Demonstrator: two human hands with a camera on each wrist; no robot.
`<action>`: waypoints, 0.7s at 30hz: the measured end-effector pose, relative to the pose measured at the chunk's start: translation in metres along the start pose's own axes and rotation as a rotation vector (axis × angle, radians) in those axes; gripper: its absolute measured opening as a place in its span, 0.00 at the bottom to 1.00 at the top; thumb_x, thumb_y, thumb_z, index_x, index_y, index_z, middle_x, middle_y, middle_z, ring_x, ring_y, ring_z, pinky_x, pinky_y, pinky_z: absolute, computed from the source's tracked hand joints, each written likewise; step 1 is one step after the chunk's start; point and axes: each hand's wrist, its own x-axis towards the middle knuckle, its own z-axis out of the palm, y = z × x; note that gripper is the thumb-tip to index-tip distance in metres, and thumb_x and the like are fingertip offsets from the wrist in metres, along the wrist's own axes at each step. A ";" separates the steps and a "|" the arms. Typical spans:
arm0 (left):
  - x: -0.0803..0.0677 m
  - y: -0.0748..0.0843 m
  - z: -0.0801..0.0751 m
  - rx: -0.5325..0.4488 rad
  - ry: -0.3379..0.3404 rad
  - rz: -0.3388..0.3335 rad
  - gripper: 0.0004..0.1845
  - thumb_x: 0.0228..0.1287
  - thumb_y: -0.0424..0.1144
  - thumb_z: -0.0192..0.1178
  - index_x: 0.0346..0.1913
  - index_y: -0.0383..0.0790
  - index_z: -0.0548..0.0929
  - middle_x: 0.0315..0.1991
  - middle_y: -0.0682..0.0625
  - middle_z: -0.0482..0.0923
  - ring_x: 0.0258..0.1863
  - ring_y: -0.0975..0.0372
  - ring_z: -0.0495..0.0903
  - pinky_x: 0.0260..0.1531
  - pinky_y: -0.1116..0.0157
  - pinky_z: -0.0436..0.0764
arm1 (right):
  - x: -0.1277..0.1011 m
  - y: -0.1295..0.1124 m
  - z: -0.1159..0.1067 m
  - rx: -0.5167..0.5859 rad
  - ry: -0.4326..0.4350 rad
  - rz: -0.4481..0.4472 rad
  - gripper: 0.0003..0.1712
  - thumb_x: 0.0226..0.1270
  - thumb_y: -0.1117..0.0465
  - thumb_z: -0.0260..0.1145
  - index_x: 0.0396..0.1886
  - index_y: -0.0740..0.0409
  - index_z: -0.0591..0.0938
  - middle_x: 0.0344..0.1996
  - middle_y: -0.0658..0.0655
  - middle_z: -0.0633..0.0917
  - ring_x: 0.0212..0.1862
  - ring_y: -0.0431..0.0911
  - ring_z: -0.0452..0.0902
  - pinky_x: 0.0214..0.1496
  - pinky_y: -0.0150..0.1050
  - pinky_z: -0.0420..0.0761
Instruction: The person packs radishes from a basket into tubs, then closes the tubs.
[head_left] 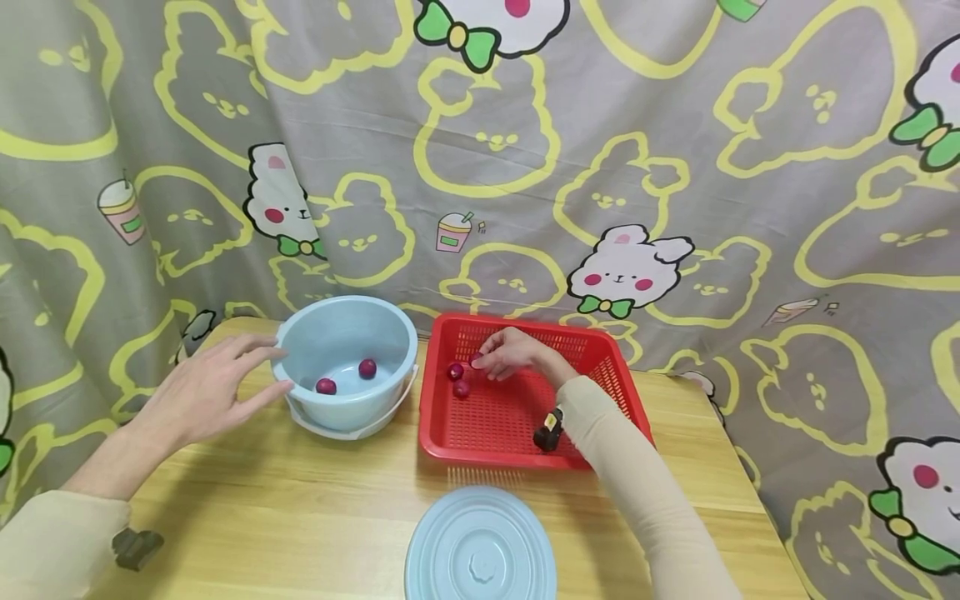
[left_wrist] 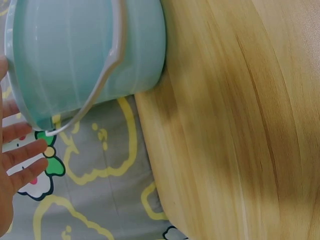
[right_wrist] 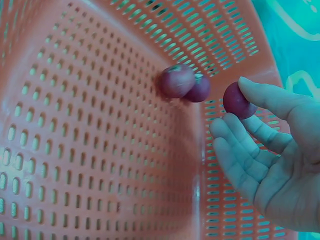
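Note:
My right hand (head_left: 501, 358) reaches into the far left corner of a red perforated basket (head_left: 600, 367). Its thumb and fingertips pinch a small dark red round fruit (right_wrist: 235, 100). Two more such fruits (right_wrist: 176, 81) lie together just left of it on the basket floor (right_wrist: 90, 150). A light blue bucket (head_left: 341, 400) stands left of the basket, with two of the same fruits (head_left: 326, 386) inside. My left hand (head_left: 247, 375) is spread open at the bucket's left wall (left_wrist: 90, 50), fingertips (left_wrist: 30, 150) close beside its rim and holding nothing.
A round light blue lid (head_left: 480, 546) lies on the wooden table (head_left: 300, 517) near the front edge. A grey cartoon-print cloth (head_left: 675, 167) hangs behind and round the table. Bare wood shows between bucket, basket and lid.

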 end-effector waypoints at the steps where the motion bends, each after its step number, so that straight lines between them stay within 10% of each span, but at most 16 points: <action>1: 0.000 0.000 0.000 0.001 0.000 0.003 0.26 0.68 0.56 0.69 0.60 0.42 0.86 0.61 0.39 0.83 0.59 0.41 0.82 0.49 0.37 0.84 | -0.001 -0.002 -0.001 0.006 0.005 -0.001 0.18 0.69 0.58 0.75 0.50 0.63 0.81 0.38 0.65 0.92 0.34 0.45 0.90 0.57 0.53 0.90; 21: -0.001 0.001 -0.001 0.011 0.001 0.015 0.26 0.68 0.57 0.69 0.60 0.43 0.86 0.61 0.40 0.83 0.58 0.41 0.83 0.45 0.37 0.85 | -0.022 -0.034 -0.006 0.015 0.037 -0.112 0.21 0.67 0.54 0.77 0.53 0.60 0.82 0.45 0.66 0.91 0.43 0.53 0.92 0.58 0.55 0.89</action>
